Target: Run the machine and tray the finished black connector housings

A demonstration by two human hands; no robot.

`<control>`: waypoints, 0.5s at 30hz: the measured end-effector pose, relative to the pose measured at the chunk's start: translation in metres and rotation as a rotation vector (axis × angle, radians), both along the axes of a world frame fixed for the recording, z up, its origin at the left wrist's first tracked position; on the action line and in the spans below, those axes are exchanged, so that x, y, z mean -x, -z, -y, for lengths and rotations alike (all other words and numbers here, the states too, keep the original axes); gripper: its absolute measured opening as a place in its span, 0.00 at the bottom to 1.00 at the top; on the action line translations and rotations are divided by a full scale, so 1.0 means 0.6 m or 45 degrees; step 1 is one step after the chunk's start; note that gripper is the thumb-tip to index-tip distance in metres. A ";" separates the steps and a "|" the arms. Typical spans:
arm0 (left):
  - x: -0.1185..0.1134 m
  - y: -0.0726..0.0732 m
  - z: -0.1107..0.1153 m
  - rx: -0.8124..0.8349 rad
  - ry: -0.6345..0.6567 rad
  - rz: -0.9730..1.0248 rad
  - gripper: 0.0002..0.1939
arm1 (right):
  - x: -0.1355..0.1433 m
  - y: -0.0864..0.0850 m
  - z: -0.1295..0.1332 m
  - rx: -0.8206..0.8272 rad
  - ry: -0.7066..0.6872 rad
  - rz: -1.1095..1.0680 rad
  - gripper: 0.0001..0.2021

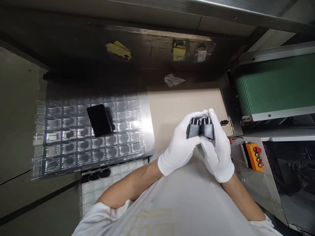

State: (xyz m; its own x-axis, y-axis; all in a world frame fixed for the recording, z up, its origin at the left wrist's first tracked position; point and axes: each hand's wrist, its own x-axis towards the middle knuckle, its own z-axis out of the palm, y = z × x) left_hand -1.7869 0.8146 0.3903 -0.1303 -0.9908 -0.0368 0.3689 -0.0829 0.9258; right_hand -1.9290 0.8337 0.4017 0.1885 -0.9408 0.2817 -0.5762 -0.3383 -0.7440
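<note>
Both hands wear white gloves and meet at centre right of the frame, above a tan board.

**Left hand.** The left hand is closed around a dark part. The fingers wrap the part from the left and from below. The thumb lies over the top edge.

**Right hand.** The right hand is closed around a second dark part. The fingers run up its right side to the top.

**Parts.** The two parts are held side by side and touch along their inner edges. Each has a dark grey body that widens toward the bottom and a short shiny cylinder on top. Both are held clear of the board, near the chest.

**Surroundings.**
- Tray: a clear plastic blister tray with rows of square pockets lies at left of the frame. Many pockets show a dark round shape; what lies in them cannot be told.
- Phone: a black phone lies tilted on the upper middle of the tray.
- Second tray: a pale tray shows below the first, partly hidden by the left forearm.
- Dark strip: a row of small dark items lies between the two trays.
- Belt: a green ribbed conveyor belt runs at upper right.
- Button box: an orange box with red and green buttons sits below the belt, just right of the right hand.
- Yellow slips: yellow paper pieces are stuck on the dark back panel at the top.
- Film scrap: a crumpled clear scrap lies just above the board.
</note>
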 end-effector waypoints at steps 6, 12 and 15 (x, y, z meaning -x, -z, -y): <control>-0.015 0.012 -0.010 -0.073 0.248 -0.123 0.33 | 0.012 0.025 -0.002 0.095 0.135 0.017 0.30; -0.033 0.029 -0.025 -0.029 0.318 -0.043 0.36 | 0.016 0.043 -0.018 0.058 0.199 0.202 0.29; -0.041 0.027 -0.028 0.139 0.258 0.139 0.36 | 0.013 0.037 -0.025 0.084 0.241 0.250 0.27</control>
